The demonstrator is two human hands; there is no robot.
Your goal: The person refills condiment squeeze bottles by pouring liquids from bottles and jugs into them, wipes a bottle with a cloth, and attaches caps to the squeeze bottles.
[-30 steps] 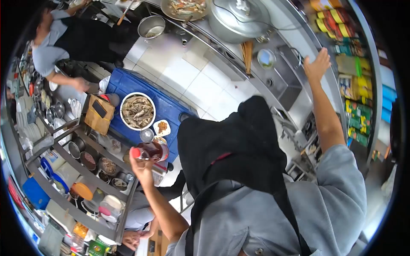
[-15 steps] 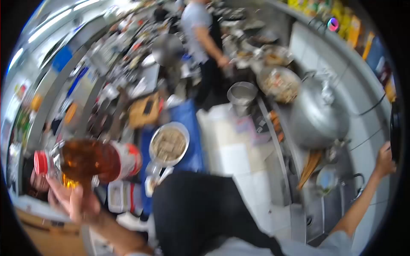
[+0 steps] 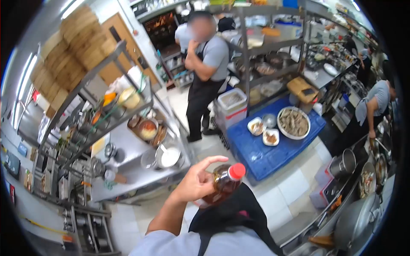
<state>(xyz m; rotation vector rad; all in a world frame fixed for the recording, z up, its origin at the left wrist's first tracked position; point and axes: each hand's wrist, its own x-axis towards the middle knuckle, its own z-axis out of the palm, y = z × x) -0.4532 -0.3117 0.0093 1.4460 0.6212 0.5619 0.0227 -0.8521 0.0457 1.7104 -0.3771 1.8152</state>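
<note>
In the head view, my left hand [image 3: 197, 181] is closed around the upper part of a bottle [image 3: 223, 184] in front of my black apron. The bottle has a red cap and a dark amber liquid inside. It is tilted, with the cap towards the upper right, and its lower part is largely hidden by my hand and the apron. One finger stretches out along the cap side while the others wrap the bottle. My right hand is out of view.
A blue chest [image 3: 250, 149] bears a bowl of pale food [image 3: 294, 123] and small dishes. To the left stands a steel counter [image 3: 128, 190] with a pot of white liquid [image 3: 170, 157]. One person [image 3: 209, 68] stands ahead; another [image 3: 378, 102] is by the stove at right.
My view has swung left, bringing the shelves and steel counter into sight. The bottle has come from the far left to before my apron. My right hand has left the view.
</note>
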